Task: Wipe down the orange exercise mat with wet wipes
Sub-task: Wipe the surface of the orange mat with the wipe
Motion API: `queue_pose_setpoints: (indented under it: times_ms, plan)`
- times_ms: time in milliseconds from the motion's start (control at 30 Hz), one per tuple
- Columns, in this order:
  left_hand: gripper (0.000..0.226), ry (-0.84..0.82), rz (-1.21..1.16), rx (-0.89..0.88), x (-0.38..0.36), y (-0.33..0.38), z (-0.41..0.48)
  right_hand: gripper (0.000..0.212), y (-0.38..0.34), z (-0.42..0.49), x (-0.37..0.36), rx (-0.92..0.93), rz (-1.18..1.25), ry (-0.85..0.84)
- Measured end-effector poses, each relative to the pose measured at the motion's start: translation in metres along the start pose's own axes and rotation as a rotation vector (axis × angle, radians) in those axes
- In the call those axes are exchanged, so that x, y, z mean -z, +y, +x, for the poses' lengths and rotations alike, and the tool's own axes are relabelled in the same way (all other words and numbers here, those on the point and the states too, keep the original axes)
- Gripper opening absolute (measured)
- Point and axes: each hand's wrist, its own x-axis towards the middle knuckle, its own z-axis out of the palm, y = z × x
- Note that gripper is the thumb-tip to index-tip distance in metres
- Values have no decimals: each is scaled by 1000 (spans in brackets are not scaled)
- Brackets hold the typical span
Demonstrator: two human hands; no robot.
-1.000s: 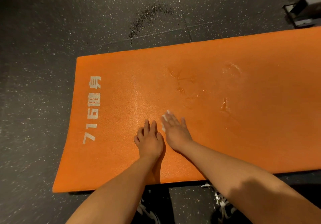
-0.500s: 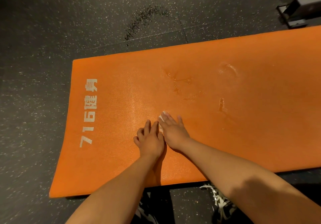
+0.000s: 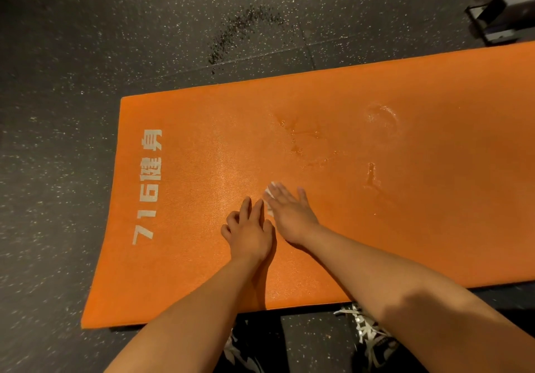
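Foam is what I judge the orange exercise mat (image 3: 434, 199) to be: soft, light and slightly grippy, lying flat on the dark speckled floor (image 3: 86, 54) with its short end and the white lettering (image 3: 150, 187) to my left. My right hand (image 3: 289, 216) lies flat on it with straight fingers, pressing the wet wipe (image 3: 268, 193) against the surface. Only a white corner of the wipe shows past my fingertips and at the side of my palm. My left hand (image 3: 250, 233) rests on the mat just beside the right one. It holds nothing; two fingers reach forward and the others bend a little.

The wipe is thin, limp and damp, so I expect it to bunch or roll under a dragging palm. I think the best hold is the one I have: the whole flat of the hand on top, with even pressure. A mat this light could creep or ripple across the floor as I push, so the left hand is well placed to pin it.

Wet streaks (image 3: 301, 138) glisten further out, with a curved one (image 3: 382, 115) and a short one (image 3: 371, 173) to the right. That stretch looks slick, and I would press more lightly there. My shoes (image 3: 373, 335) show at the near edge.
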Motion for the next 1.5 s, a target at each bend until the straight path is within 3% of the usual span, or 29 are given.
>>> queue_pose_setpoints:
  times_ms: [167,267,400,467,633,867,1033,1100,1300,1367,1500]
  plan:
    - [56,2,2,1,5,-3,3,75,26,-2,9,-371,53,237]
    - [55,17,4,1,7,-3,8,69,7,-2,-2,-300,126,276]
    - [57,35,-13,7,12,0,22,62,-16,12,-13,-4,187,162]
    - [58,17,-7,21,15,-2,30,61,-15,20,-10,56,146,111]
    - [58,12,29,4,12,-11,32,72,-3,26,2,-223,105,207]
    - [56,33,1,10,9,-8,31,60,-14,21,-6,72,98,106]
    - [56,13,38,15,13,-7,33,81,27,21,16,-321,133,230]
    - [57,26,35,23,11,-6,33,84,24,24,19,-359,157,220]
    - [52,89,-68,-12,18,-11,38,68,-31,44,6,3,86,10]
    - [54,127,-59,-22,23,-16,44,69,-24,48,6,35,20,33]
    - [58,114,-44,-16,28,-15,61,72,17,52,19,-315,87,237]
